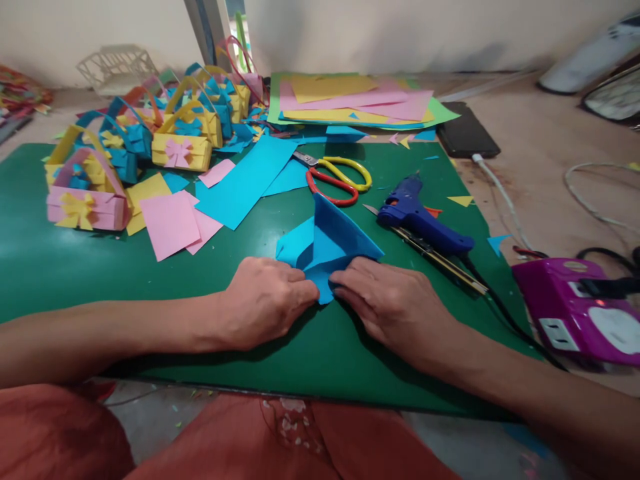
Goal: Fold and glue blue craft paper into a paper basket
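Item one: a sheet of blue paper [345, 240], partly folded, one pointed flap standing upright, situated above the near middle of a green board [325, 370] and held between two bare hands. Left hand [273, 300]: fingers curled closed, thumb and forefinger pinching the lower left edge of the blue paper. Right hand [395, 300]: closed likewise, fingertips gripping the lower right edge, with the thumb beneath. Beyond the hands, one pair of scissors [325, 167], one handle yellow, one red, blades partly hidden by blue paper strips [250, 180]. To the right, one blue glue gun [420, 217] lying on its side, black cord trailing; just beside it and partly covered by it, a craft knife [443, 261], blade exposed. Left of centre, pink paper rectangles [170, 225], overlapping, and yellow paper [145, 197] partly beneath them. Far left, a group of small paper baskets [181, 152] in pink, yellow and blue, handled, several with bows in a contrasting colour. At the back, a stack of coloured sheets [355, 100], green lowermost. Right of the stack, a dark phone [469, 130] joined to a white cable [503, 193]; nearer, a purple power box [533, 287] with a plug inserted.
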Available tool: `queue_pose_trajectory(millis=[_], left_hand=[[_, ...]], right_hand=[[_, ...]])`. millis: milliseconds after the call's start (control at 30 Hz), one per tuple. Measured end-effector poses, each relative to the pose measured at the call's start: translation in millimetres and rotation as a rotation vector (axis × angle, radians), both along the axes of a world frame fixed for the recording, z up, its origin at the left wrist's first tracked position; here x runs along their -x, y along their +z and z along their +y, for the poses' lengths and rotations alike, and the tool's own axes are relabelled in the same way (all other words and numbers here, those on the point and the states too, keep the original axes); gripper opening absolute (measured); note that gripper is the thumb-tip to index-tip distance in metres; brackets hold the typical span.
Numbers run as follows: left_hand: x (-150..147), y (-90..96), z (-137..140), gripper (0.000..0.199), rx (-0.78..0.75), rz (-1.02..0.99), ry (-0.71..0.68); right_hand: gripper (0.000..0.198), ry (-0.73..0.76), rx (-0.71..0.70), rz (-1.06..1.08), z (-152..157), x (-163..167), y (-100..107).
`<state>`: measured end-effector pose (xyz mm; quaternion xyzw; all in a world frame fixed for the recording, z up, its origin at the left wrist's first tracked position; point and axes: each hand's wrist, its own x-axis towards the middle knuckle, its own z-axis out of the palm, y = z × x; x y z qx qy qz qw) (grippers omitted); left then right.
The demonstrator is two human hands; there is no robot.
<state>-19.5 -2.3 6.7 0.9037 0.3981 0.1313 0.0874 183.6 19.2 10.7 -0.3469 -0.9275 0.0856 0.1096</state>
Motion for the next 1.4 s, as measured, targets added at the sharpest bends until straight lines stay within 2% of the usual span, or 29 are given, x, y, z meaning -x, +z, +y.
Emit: queue_pose_trajectory(millis=[67, 200, 367, 500, 900, 1100, 1400], left_hand=[[-0.4, -1.6, -0.7, 0.026, 0.003, -0.021, 0.009], [-2.4, -4.5, 0.4, 0.022, 0.119, -0.089, 0.106], [-4.2, -5.0, 0.3, 0.021, 0.148, -0.098, 0.152], [-4.5, -3.8, 0.4, 0.02, 0.17, -0.101, 0.163], [-3.4, 2.6, 1.4, 0.018, 0.241, -0.078, 0.184], [-2.2, 3.5, 2.0, 0.018, 0.272, -0.11, 0.17], [-1.2, 3.1, 2.3, 0.016, 0.26, -0.054, 0.166]], right_hand=[[0.023, 0.01, 0.018, 0.017, 1.5, 0.8, 0.5], [0.019, 0.031, 0.132, 0.061, -2.6, 3.6, 1.6], [0.015, -0.008, 0.109, 0.005, -7.9, 7.5, 0.2], [0.021, -0.033, 0.105, 0.023, -7.4, 10.0, -0.8], [0.02, -0.085, 0.149, 0.012, -8.1, 14.9, 1.0], [0.016, -0.056, 0.208, 0.089, -6.8, 13.2, -0.9], [0.016, -0.074, 0.257, 0.094, -5.9, 13.6, -0.3]])
